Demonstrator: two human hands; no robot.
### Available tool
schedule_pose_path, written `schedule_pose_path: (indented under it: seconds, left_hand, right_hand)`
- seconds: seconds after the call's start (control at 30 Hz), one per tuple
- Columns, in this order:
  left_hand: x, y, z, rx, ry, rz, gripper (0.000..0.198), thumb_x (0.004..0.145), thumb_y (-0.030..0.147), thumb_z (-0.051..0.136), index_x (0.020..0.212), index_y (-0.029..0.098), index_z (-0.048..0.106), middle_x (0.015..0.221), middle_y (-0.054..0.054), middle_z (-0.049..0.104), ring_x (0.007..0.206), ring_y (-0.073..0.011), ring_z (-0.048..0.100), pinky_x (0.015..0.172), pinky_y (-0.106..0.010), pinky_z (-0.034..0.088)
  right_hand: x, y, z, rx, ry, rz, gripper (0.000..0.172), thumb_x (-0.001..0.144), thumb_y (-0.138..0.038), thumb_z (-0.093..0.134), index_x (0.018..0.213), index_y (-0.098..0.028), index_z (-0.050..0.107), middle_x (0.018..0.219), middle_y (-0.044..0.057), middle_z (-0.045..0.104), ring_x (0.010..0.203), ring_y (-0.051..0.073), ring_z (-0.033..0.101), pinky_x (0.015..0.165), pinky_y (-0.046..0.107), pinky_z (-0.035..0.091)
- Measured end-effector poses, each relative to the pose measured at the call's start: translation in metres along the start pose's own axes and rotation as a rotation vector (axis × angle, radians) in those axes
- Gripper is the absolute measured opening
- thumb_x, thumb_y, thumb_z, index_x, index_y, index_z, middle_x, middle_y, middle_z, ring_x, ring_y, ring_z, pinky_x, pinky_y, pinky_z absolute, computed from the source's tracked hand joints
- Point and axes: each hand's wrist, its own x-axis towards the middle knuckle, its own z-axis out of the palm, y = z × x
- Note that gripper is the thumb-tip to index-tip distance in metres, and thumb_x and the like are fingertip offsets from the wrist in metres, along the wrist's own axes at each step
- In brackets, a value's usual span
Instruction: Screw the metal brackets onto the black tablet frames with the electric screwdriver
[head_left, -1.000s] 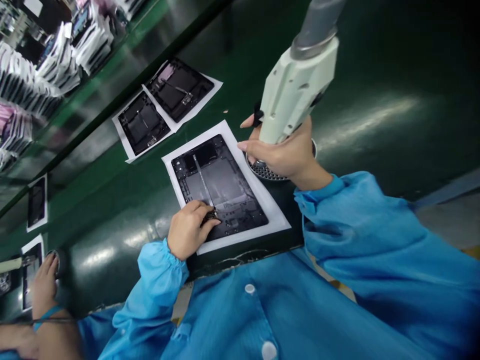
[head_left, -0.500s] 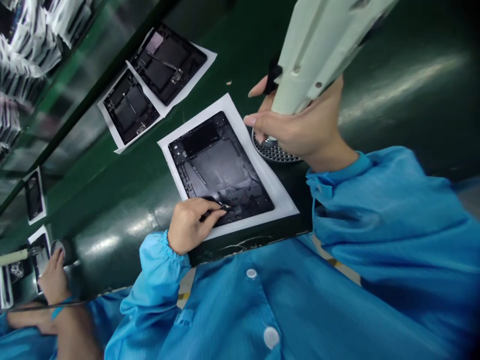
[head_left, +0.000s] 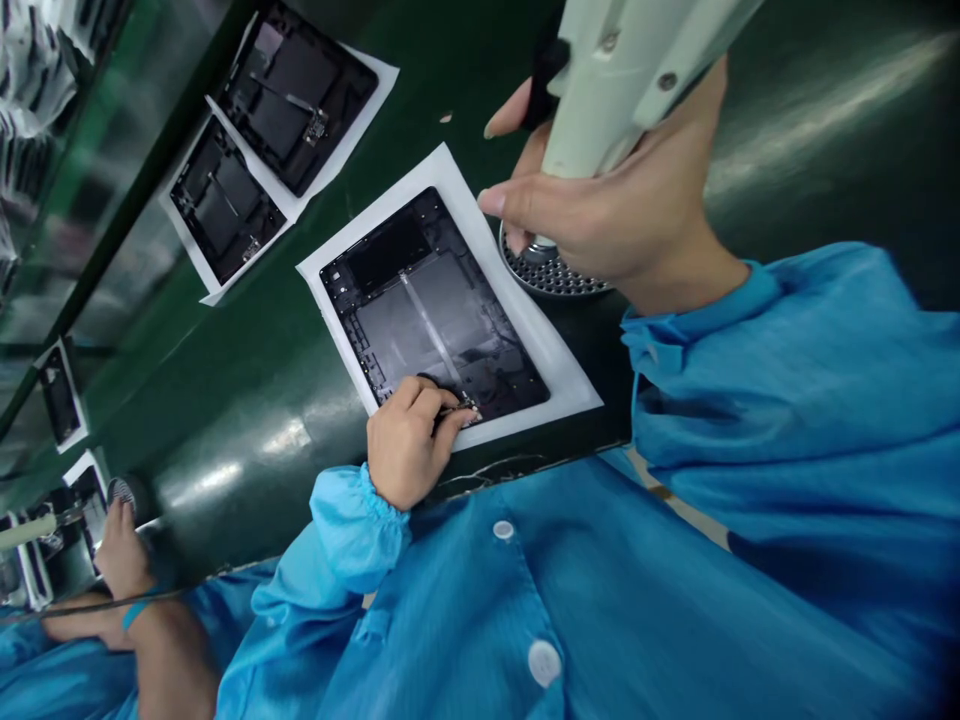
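Observation:
My left hand [head_left: 409,440] pinches a small circuit board [head_left: 468,410] at the near edge of an open black tablet housing [head_left: 480,345]. A pale flex cable [head_left: 429,325] runs from the board up across the housing; my fingers partly cover the board. The housing lies on a white sheet [head_left: 566,385]. In my right hand [head_left: 622,220] is a pale green electric screwdriver [head_left: 600,110], held nearly upright with the index finger by its black lever. Its lower end is over a round perforated metal dish [head_left: 559,280], and its tip is hidden.
Two more open tablet housings [head_left: 300,100] lie on white sheets at the upper left of the green bench [head_left: 247,390]. A co-worker's hand [head_left: 124,550] is at the lower left, near a similar pale green tool [head_left: 30,530] and another dish [head_left: 121,490]. White-sheeted stacks fill the far left shelf.
My left hand has shifted right along the housing's near edge with the board. The flex cable now lies straighter, farther right. The screwdriver has lowered slightly in view, still over the dish.

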Motion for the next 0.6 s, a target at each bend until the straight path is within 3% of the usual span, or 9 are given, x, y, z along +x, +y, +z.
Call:
schedule_pose_path:
  seconds: [0.1, 0.23, 0.3, 0.43, 0.6]
  left_hand:
    - [-0.006, -0.005, 0.003, 0.014, 0.065, 0.129, 0.015, 0.090, 0.029, 0.061, 0.086, 0.017, 0.068, 0.083, -0.003, 0.064, 0.078, -0.0132, 0.061, 0.068, -0.024, 0.050]
    - [-0.016, -0.015, -0.002, 0.119, 0.042, 0.394, 0.017, 0.090, 0.026, 0.060, 0.101, 0.016, 0.068, 0.093, -0.007, 0.067, 0.084, -0.0165, 0.058, 0.070, -0.029, 0.048]
    - [-0.017, -0.019, -0.005, 0.203, 0.039, 0.449, 0.018, 0.090, 0.023, 0.060, 0.105, 0.018, 0.068, 0.100, -0.009, 0.067, 0.093, -0.0203, 0.059, 0.073, -0.033, 0.047]
    - [-0.004, -0.027, -0.002, 0.284, 0.114, 0.404, 0.017, 0.090, 0.019, 0.058, 0.101, 0.023, 0.070, 0.114, -0.010, 0.065, 0.117, -0.0270, 0.053, 0.088, -0.042, 0.044]
    - [0.030, -0.043, 0.009, 0.260, 0.214, 0.305, 0.018, 0.092, 0.022, 0.055, 0.098, 0.024, 0.072, 0.118, -0.008, 0.064, 0.125, -0.0283, 0.048, 0.099, -0.049, 0.037]
  right_hand:
    - [0.000, 0.000, -0.001, -0.024, -0.009, -0.015, 0.028, 0.067, 0.001, 0.071, 0.082, -0.021, 0.062, 0.054, -0.011, 0.057, 0.043, 0.009, 0.058, 0.042, 0.024, 0.047]
    - [-0.001, 0.001, -0.002, -0.026, -0.010, -0.008, 0.029, 0.067, 0.000, 0.072, 0.082, -0.022, 0.062, 0.055, -0.011, 0.058, 0.045, 0.010, 0.059, 0.042, 0.023, 0.048]
    - [-0.001, 0.002, -0.002, -0.041, -0.014, 0.015, 0.028, 0.067, -0.001, 0.073, 0.080, -0.023, 0.061, 0.055, -0.010, 0.059, 0.045, 0.010, 0.059, 0.041, 0.024, 0.048]
    - [-0.001, -0.004, 0.000, -0.027, 0.035, 0.000, 0.026, 0.068, -0.008, 0.078, 0.081, -0.025, 0.063, 0.052, -0.010, 0.057, 0.043, 0.009, 0.057, 0.040, 0.024, 0.048]
    - [-0.005, -0.023, 0.016, 0.216, 0.040, 0.073, 0.028, 0.067, -0.022, 0.082, 0.089, -0.020, 0.065, 0.052, -0.007, 0.057, 0.040, 0.011, 0.052, 0.038, 0.030, 0.042]
